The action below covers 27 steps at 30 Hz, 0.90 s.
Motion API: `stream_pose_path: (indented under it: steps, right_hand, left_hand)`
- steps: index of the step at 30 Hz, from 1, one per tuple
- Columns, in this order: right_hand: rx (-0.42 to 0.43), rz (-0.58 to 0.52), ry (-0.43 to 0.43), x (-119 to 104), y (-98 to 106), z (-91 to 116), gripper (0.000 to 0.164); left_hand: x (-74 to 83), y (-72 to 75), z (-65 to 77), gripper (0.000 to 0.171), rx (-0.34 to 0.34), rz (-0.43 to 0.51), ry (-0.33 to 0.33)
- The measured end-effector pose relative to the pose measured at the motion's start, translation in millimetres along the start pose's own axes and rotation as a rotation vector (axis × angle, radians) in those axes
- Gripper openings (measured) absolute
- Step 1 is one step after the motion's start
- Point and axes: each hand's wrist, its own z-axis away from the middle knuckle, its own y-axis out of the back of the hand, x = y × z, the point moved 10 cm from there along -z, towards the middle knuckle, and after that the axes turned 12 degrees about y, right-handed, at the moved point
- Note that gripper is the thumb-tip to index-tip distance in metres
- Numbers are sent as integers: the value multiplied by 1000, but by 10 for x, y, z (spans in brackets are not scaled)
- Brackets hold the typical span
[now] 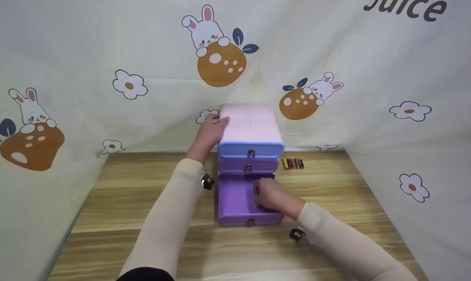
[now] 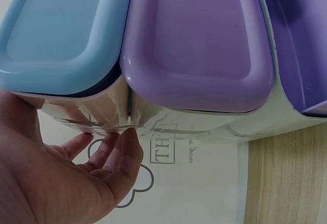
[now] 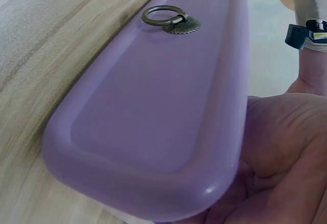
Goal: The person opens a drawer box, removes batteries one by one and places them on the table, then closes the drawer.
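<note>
A small drawer cabinet with a pink top (image 1: 251, 123) stands against the back cloth. Its blue top drawer (image 1: 239, 150) and purple middle drawer (image 1: 229, 166) look pushed in. The purple bottom drawer (image 1: 235, 197) is pulled out. My left hand (image 1: 212, 130) rests against the cabinet's left side, thumb at the top edge; in the left wrist view its fingertips touch the side wall. My right hand (image 1: 268, 193) reaches into the bottom drawer's right part with fingers bent. Its fingertips are hidden, also behind the drawer front (image 3: 143, 106) in the right wrist view.
Several small batteries (image 1: 293, 163) lie in a row on the wooden table (image 1: 142, 203), right of the cabinet. Metal ring pulls (image 1: 251, 222) hang on the drawer fronts. Patterned cloth (image 1: 161, 117) encloses the back and both sides.
</note>
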Motion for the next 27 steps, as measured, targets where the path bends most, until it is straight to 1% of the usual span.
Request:
stream_pose_path:
  steps: [9, 16, 27]
  right_hand:
    - [17, 28, 45, -13, 88, 0, 18]
    - [19, -17, 32, -8, 173, 43, 20]
    - [34, -48, 35, 0, 317, 127, 19]
  left_hand:
    - [-24, -11, 0, 71, -22, 9, 17]
    - [-18, -15, 7, 70, -29, 14, 21]
    - [-14, -10, -1, 72, -20, 5, 24]
